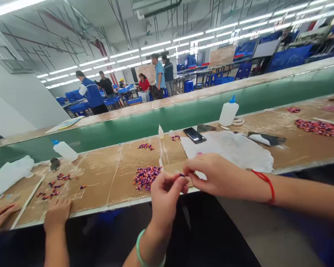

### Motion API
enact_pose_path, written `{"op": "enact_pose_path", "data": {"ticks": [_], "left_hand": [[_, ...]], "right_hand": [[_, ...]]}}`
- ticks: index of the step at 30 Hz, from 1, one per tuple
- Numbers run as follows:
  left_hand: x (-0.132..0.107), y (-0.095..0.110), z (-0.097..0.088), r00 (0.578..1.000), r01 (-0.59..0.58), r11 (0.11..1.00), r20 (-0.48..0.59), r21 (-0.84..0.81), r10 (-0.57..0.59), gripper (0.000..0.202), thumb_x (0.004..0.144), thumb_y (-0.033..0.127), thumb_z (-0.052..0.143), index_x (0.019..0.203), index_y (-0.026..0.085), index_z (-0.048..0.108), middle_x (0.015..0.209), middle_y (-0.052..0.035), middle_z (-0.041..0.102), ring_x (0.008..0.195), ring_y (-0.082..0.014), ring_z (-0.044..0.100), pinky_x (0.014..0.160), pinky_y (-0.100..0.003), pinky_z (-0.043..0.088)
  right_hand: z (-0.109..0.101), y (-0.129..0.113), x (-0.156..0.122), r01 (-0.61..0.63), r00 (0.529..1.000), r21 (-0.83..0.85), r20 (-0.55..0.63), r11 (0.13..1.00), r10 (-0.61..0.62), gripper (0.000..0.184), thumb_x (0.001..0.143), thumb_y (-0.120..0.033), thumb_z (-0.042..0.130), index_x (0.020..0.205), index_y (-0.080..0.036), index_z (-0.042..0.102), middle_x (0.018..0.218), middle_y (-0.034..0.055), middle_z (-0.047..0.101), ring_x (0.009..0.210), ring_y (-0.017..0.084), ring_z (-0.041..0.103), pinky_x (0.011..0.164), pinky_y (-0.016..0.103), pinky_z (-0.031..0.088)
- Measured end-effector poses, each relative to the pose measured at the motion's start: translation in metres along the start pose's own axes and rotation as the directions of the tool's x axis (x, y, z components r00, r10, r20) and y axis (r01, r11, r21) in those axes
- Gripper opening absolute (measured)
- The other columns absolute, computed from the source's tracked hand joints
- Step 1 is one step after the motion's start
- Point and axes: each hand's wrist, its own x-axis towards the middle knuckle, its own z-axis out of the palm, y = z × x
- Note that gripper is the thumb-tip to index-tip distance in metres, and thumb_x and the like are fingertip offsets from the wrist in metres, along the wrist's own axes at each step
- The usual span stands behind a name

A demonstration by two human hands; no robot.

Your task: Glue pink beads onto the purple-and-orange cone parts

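1. My left hand (164,196) and right hand (214,176) are both narrow, their fingertips pinching a tiny dark piece (181,175), too small to make out, just above the desk's front edge (105,208). If my grip slips, the piece could drop past that edge into the dark gap below and be hard to find.
2. Just left of my hands lies a heap of purple-and-orange pieces (146,178). A careless turn of my left wrist could scatter it.
3. Near my right hand is a crumpled white sheet (233,152), with a black phone (194,135) at its far edge. Catching the sheet could pull the phone along.
4. Farther along stands a white squeeze bottle (228,112), which a reach could knock over. Another bottle (64,150) lies on its side to the left, beyond a co-worker's hands (57,213).
5. Past the green panel (167,120), people work among blue crates (74,96).
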Motion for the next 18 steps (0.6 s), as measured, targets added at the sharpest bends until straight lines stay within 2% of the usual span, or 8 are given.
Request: {"op": "enact_pose_path", "data": {"ticks": [3, 6, 8, 11, 15, 18], "left_hand": [[0.004, 0.014, 0.004, 0.986, 0.164, 0.970, -0.015, -0.180, -0.169, 0.046, 0.049, 0.040, 0.096, 0.066, 0.015, 0.062, 0.061, -0.0004, 0.070, 0.048, -0.0092, 0.062, 0.048, -0.017, 0.052], [0.003, 0.022, 0.008, 0.962, 0.261, 0.925, -0.004, -0.276, -0.273, 0.046, 0.045, 0.036, 0.098, 0.063, 0.015, 0.061, 0.057, 0.0013, 0.069, 0.046, -0.0068, 0.061, 0.045, -0.013, 0.049], [0.001, 0.024, 0.009, 0.957, 0.277, 0.912, 0.006, -0.303, -0.289, 0.046, 0.045, 0.034, 0.098, 0.062, 0.015, 0.060, 0.056, 0.0017, 0.068, 0.045, -0.0056, 0.060, 0.045, -0.011, 0.048], [-0.001, 0.024, 0.011, 0.960, 0.271, 0.908, 0.022, -0.319, -0.279, 0.045, 0.047, 0.033, 0.097, 0.062, 0.015, 0.059, 0.056, 0.0027, 0.067, 0.045, -0.0047, 0.059, 0.044, -0.010, 0.047], [-0.001, 0.022, 0.013, 0.965, 0.257, 0.905, 0.041, -0.338, -0.258, 0.043, 0.051, 0.032, 0.096, 0.061, 0.014, 0.058, 0.055, 0.0032, 0.065, 0.044, -0.0033, 0.056, 0.045, -0.010, 0.046], [-0.002, 0.021, 0.013, 0.971, 0.234, 0.909, 0.031, -0.344, -0.238, 0.042, 0.053, 0.032, 0.095, 0.061, 0.014, 0.058, 0.054, 0.0037, 0.064, 0.043, -0.0022, 0.054, 0.044, -0.009, 0.045]], "right_hand": [[-0.006, -0.001, 0.001, 0.030, 0.996, 0.075, -0.092, 0.997, -0.023, 0.013, 0.085, -0.011, 0.048, 0.077, -0.018, 0.056, 0.064, -0.0010, 0.058, 0.056, 0.013, 0.050, 0.058, 0.025, 0.030], [-0.008, -0.002, 0.003, 0.031, 0.993, 0.148, -0.117, 0.988, -0.014, 0.027, 0.097, -0.021, 0.043, 0.071, -0.019, 0.049, 0.060, -0.0022, 0.051, 0.053, 0.012, 0.044, 0.055, 0.026, 0.028], [-0.006, -0.002, 0.004, 0.016, 0.996, 0.222, -0.092, 0.975, 0.005, 0.032, 0.102, -0.027, 0.040, 0.072, -0.019, 0.050, 0.062, -0.0013, 0.053, 0.056, 0.013, 0.046, 0.056, 0.026, 0.030], [-0.001, -0.002, 0.005, 0.026, 0.995, 0.317, -0.095, 0.948, 0.005, 0.027, 0.103, -0.025, 0.039, 0.082, -0.018, 0.054, 0.071, 0.0005, 0.059, 0.062, 0.014, 0.052, 0.060, 0.025, 0.035], [0.006, -0.001, 0.006, 0.114, 0.981, 0.261, -0.184, 0.959, -0.067, 0.021, 0.100, -0.023, 0.045, 0.082, -0.018, 0.054, 0.072, 0.0009, 0.059, 0.064, 0.015, 0.051, 0.061, 0.026, 0.035], [0.010, 0.000, 0.006, 0.146, 0.977, 0.228, -0.183, 0.963, -0.105, 0.020, 0.100, -0.020, 0.045, 0.082, -0.018, 0.054, 0.071, 0.0007, 0.060, 0.064, 0.015, 0.053, 0.061, 0.026, 0.037]]}}
